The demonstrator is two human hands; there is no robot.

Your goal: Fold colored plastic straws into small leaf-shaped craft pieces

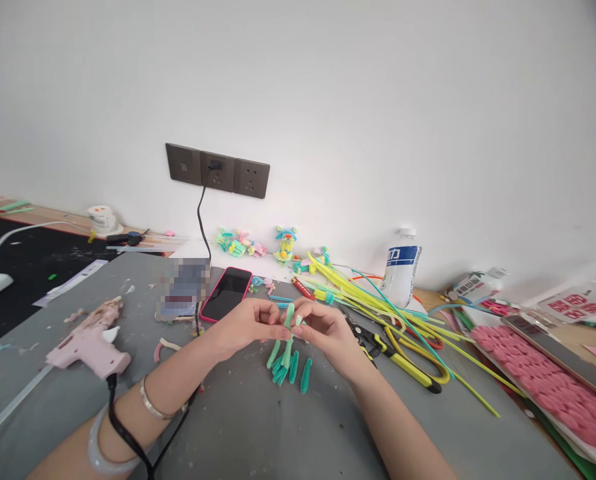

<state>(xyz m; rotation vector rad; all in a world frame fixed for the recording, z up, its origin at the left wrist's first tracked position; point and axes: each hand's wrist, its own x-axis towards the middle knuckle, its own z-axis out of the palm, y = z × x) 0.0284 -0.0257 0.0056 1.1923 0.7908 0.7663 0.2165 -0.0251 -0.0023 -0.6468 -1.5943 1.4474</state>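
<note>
Over the middle of the grey mat, my left hand [258,322] pinches a light green pipe cleaner piece [288,347] that hangs down between my hands. My right hand [325,327] is closed on the same piece from the other side, fingertips almost meeting the left ones. Fingers hide part of where it is held. Just below lie several teal folded pipe cleaner pieces [281,371], one of them [305,375] apart to the right. To the right of my right hand rest pliers with yellow-and-black handles [408,367].
A pink glue gun [91,347] lies left, its black cable passing my left forearm. A pink-edged phone [227,293] sits behind my left hand. Long yellow-green pipe cleaners [363,287] stretch right, near a white bottle [401,267]. Small colourful figures [285,245] stand by the wall.
</note>
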